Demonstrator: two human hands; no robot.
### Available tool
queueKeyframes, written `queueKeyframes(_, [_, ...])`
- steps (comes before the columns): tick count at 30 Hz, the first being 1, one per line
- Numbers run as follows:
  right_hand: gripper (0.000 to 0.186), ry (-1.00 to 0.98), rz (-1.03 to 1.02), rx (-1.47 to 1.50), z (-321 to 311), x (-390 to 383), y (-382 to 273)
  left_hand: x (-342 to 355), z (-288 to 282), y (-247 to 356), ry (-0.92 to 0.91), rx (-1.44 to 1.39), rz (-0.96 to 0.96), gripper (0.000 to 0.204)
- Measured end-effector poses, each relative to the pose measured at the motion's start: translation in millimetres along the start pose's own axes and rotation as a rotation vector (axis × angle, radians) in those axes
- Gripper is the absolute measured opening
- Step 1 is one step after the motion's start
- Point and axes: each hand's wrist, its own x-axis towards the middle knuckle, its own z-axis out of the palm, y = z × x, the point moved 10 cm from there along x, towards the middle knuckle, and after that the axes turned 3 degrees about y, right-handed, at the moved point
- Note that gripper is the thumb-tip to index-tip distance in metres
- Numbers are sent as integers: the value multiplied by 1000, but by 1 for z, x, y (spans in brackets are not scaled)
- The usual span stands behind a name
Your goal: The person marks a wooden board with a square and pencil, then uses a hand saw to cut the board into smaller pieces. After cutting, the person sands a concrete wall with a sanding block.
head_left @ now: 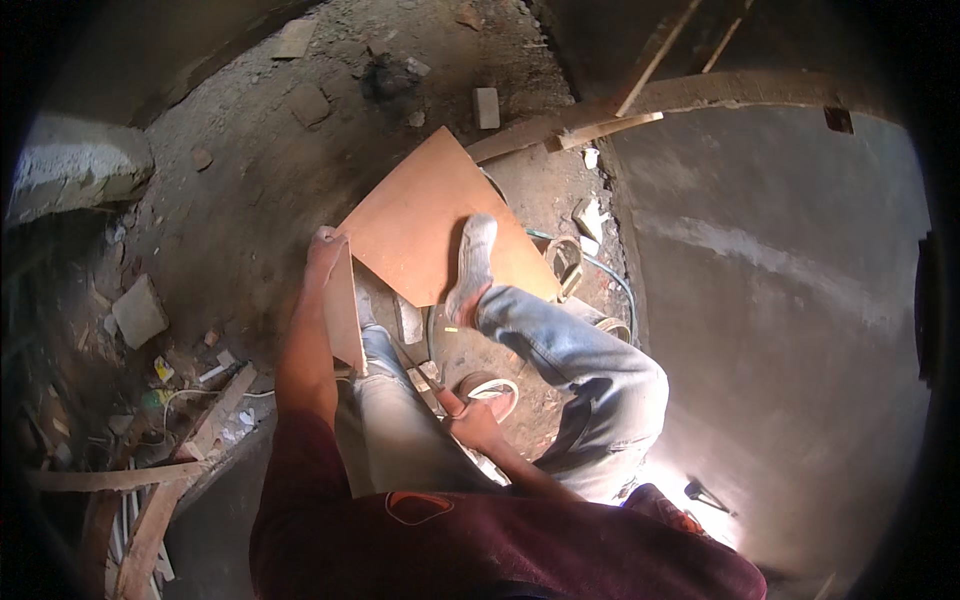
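My left hand (325,250) grips narrow board (343,315) at far end, long axis running toward me; right hand (475,424), right of board, clasps slim tool (424,375).

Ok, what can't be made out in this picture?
All in the head view:
Right hand: its grip, hidden by the back of the hand.
Left foot: partly hidden by the small board.
Wood strips: upper ends cut off by the top edge.
Black object: lost in the dark lens rim.

Left hand (324,252), ten o'clock, grips thin, flat tan panel (342,312). Right hand (477,426), six o'clock, holds slim dark tool (427,379).
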Motion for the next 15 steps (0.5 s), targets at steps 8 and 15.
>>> queueKeyframes(8, [45,-4,-21,-1,0,-21,17,-109,-24,183,-269,-192,256,34])
queueKeyframes(15, [42,66,44,36,-31,-36,34,-339,-4,347,-206,36,992,24])
